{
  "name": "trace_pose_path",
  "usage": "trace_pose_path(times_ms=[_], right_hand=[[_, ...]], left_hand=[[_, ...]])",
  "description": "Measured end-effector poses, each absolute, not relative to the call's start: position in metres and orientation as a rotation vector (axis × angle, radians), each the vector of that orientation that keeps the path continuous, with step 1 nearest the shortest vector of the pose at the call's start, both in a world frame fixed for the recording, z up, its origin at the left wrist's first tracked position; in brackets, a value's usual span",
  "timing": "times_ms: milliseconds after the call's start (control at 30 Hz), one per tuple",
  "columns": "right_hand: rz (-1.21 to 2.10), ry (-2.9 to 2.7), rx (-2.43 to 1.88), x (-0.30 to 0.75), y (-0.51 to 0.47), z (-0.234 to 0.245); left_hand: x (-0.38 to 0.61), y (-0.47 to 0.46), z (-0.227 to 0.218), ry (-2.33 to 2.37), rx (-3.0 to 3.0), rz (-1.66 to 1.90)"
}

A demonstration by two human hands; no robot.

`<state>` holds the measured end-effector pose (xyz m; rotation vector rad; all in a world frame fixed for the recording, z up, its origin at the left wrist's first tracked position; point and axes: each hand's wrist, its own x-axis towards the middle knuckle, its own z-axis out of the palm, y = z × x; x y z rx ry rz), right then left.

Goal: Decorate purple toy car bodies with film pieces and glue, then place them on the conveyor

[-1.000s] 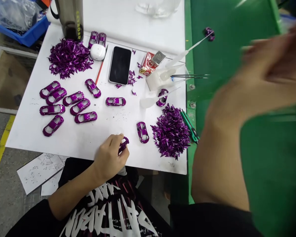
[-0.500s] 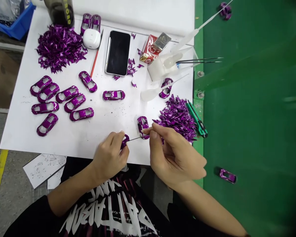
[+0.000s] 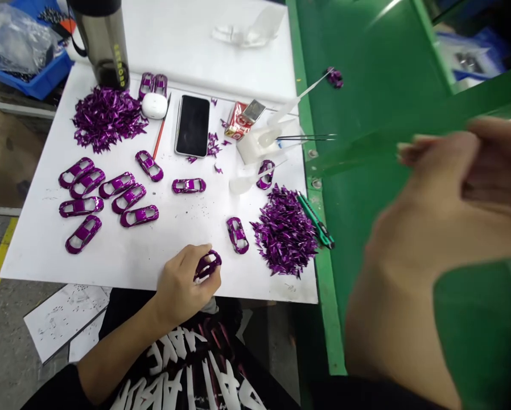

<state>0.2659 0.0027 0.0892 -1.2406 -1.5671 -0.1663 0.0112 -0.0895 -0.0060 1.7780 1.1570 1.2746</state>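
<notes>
Purple car-body shell [image 3: 207,266] clamped between thumb and fingers of the left hand [image 3: 181,285], held just over the front edge of the white work board [image 3: 110,267]. Head view: right hand [image 3: 447,210] blurred above the green bench [image 3: 387,85]; fingers [image 3: 435,148] appear together, any contents cannot be confirmed. Second shell [image 3: 237,235] lies between the left hand and a pile of purple trimmings [image 3: 284,230]. Green utility knife [image 3: 317,221] lies touching that pile's right side. Further shells [image 3: 81,206] stand in rows at board left, beside a second trimmings pile [image 3: 106,118].
</notes>
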Motion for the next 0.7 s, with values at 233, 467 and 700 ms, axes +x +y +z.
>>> trace_pose_path(times_ms=[233, 467, 700], right_hand=[[-0.385, -1.536, -1.328, 0.265, 0.091, 0.079], [-0.224, -1.694, -1.619, 0.239, 0.038, 0.074], [0.615, -1.986, -1.437, 0.162, -0.135, 0.077]], left_hand=[[0.001, -0.085, 0.001, 0.972, 1.609, 1.324], [-0.017, -0.08, -0.003, 0.689, 1.012, 1.177], [-0.008, -0.081, 0.007, 0.444, 0.648, 1.034]])
